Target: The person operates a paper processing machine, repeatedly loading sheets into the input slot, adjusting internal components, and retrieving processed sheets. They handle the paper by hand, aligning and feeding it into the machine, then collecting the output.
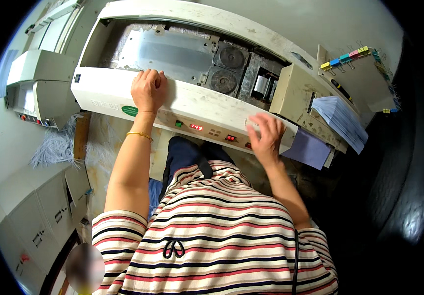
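A long white machine (207, 110) with an uncovered top stretches in front of me, its front panel scuffed. My left hand (148, 91) is closed and rests at the panel's upper edge, left of the middle. Its fingertips are hidden, so what they hold, if anything, does not show. Over the right end of the panel hovers my right hand (267, 135), fingers apart and slightly blurred, with nothing in it. Between the hands are a green switch (179, 123), a lit red display (196, 127) and a red switch (230, 138).
Inside the machine lie a flat metal plate (168, 53), two dark round parts and a silver roller (261, 84). Paper sheets (340, 120) and a purple sheet (306, 149) stick out at right, below a board with coloured binder clips (343, 58). Shredded paper (57, 147) lies at left.
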The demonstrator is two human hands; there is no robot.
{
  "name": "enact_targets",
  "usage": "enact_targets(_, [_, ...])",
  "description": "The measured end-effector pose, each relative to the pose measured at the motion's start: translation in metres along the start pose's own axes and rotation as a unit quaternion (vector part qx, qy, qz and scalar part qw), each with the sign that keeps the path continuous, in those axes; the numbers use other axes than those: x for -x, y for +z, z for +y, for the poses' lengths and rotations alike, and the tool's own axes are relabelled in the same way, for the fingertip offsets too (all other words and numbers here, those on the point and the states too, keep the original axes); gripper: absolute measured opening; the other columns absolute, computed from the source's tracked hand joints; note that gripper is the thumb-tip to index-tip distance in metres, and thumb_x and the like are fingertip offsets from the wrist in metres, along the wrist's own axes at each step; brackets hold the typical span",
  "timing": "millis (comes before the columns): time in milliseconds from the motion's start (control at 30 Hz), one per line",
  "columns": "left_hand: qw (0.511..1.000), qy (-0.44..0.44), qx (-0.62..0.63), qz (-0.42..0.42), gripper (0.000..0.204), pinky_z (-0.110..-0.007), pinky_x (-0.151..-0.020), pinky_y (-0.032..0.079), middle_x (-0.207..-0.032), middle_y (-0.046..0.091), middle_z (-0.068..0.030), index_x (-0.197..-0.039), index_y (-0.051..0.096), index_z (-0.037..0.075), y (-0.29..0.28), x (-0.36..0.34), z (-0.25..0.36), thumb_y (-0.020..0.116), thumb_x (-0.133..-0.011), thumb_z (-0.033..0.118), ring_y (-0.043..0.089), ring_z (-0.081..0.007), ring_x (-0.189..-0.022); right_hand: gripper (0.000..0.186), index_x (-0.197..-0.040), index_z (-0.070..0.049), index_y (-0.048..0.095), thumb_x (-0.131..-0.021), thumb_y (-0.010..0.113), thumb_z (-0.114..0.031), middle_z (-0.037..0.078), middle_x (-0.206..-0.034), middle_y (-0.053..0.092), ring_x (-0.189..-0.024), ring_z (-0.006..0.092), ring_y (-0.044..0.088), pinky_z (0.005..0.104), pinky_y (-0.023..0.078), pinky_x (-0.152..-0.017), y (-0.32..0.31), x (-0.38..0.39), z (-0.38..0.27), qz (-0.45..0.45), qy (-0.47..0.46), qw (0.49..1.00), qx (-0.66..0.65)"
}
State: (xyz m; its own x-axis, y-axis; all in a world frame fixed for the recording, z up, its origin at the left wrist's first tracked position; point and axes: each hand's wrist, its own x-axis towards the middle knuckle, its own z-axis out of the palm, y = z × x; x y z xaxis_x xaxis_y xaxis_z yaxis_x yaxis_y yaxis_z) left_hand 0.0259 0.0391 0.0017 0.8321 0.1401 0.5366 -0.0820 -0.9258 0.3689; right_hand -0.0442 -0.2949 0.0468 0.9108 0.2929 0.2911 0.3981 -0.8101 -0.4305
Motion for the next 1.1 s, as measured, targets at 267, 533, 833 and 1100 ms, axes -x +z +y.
enact_targets(267, [1.000, 0.000, -0.015, -0.004, 0.030, -0.037, -0.058, 0.041, -0.060, 0.047, -0.0046, -0.061, 0.042, 0.010, 0.002, -0.003, 0.002, 0.069, -0.074, 0.008, 0.049, -0.0258, -0.059, 0.027, -0.102, -0.010, 0.066, -0.078, 0.075, -0.019, 0.007, -0.093, 0.065, -0.091, 0.0265, 0.064, 0.0396, 0.050, -0.077, 0.049, -0.114, 0.065, -0.283, 0.109, 0.950, -0.078])
enact_targets(533, [1.000, -0.017, -0.002, -0.011, 0.032, -0.036, -0.057, 0.040, -0.059, 0.044, -0.0051, -0.061, 0.040, 0.009, 0.001, -0.002, 0.000, 0.069, -0.074, 0.007, 0.047, -0.0253, -0.058, 0.030, -0.099, -0.013, 0.068, -0.075, 0.079, -0.027, 0.004, -0.089, 0.069, -0.088, 0.0256, 0.067, 0.0410, 0.051, -0.074, 0.092, -0.137, 0.078, -0.359, 0.147, 0.921, -0.019])
enact_targets(833, [1.000, -0.012, 0.005, -0.005, 0.035, -0.036, -0.055, 0.037, -0.059, 0.042, -0.0066, -0.060, 0.037, 0.008, 0.000, -0.004, 0.001, 0.068, -0.076, 0.006, 0.045, -0.0262, -0.056, 0.018, -0.089, -0.011, 0.070, -0.078, 0.075, -0.025, 0.005, -0.089, 0.070, -0.086, 0.0266, 0.068, 0.0421, 0.052, -0.073, 0.094, -0.143, 0.086, -0.341, 0.058, 0.938, -0.004])
enact_targets(1100, [1.000, -0.013, -0.007, -0.006, 0.033, -0.035, -0.056, 0.039, -0.058, 0.044, -0.0039, -0.059, 0.039, 0.011, 0.002, -0.004, -0.001, 0.070, -0.071, 0.006, 0.048, -0.0245, -0.057, 0.011, -0.086, -0.013, 0.069, -0.082, 0.069, -0.023, 0.003, -0.091, 0.068, -0.085, 0.0265, 0.067, 0.0416, 0.052, -0.072, 0.099, -0.139, 0.096, -0.309, 0.026, 0.951, -0.011])
